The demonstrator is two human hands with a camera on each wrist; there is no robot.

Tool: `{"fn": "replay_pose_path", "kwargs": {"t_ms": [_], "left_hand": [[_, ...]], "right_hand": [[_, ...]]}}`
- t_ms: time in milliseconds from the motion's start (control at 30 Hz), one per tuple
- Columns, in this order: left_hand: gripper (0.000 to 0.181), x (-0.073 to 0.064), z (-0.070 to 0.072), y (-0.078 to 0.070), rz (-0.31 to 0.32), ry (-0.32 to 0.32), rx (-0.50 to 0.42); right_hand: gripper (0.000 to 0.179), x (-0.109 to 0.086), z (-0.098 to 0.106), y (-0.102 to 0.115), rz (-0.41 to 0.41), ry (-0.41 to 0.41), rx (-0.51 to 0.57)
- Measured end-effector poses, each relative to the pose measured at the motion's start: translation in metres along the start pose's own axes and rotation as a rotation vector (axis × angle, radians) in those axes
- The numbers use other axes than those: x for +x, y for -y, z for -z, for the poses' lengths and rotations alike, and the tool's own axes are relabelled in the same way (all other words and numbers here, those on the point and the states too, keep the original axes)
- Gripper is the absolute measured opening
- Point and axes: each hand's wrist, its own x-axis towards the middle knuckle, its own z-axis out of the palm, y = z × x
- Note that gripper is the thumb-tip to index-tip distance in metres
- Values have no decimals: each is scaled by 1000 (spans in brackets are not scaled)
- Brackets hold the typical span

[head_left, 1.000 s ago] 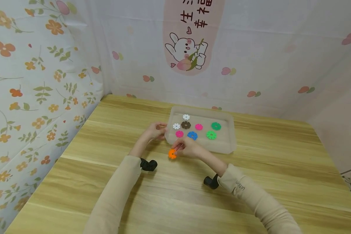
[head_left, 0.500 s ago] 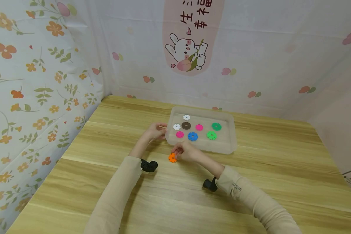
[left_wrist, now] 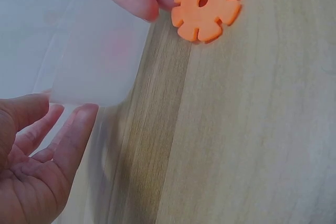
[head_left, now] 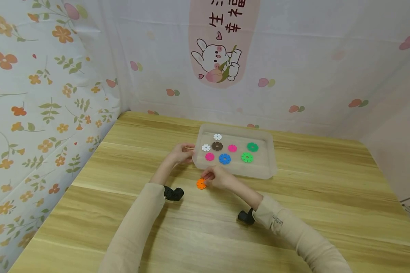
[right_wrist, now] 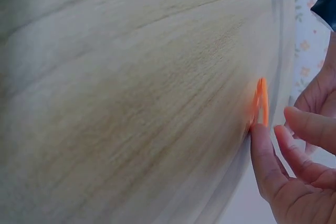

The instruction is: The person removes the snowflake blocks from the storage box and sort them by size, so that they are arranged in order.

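My left hand (head_left: 183,153) holds the left end of a frosted plastic tray (head_left: 271,167), thumb on one side of its edge and fingertips on the other, as the left wrist view shows. My right hand (head_left: 216,177) is just in front of the tray. A fingertip (right_wrist: 261,135) of it meets the edge of an orange notched disc (head_left: 201,184), while the thumb (right_wrist: 310,129) stands apart from it. The disc, round with a hole in the middle, lies on the wooden table; its whole notched front shows in the left wrist view (left_wrist: 226,9).
Inside the tray lie several more notched discs: white, brown (head_left: 217,146), pink, blue (head_left: 224,159) and two greens (head_left: 247,157). Black wrist cameras (head_left: 174,193) sit at both cuffs. Patterned cloth (head_left: 150,57) hangs behind and left of the table (head_left: 311,212).
The right hand has brought the orange disc slightly toward the person and down to the table, staying there over the last half second. The left hand has stayed at the tray.
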Motion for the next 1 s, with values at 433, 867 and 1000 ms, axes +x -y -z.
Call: {"fn": "replay_pose_path", "kwargs": {"t_ms": [433,867,1000], "left_hand": [[43,-90,-40,-84,2,-14,72],[40,-108,-48,-102,20,-22,71],[38,-119,-51,-111,-10,-6,65]], "right_hand": [[23,-7,5,0,30,-4,34],[27,-12,20,8,28,-47,23],[26,-11,23,8,3,-70,23]]}}
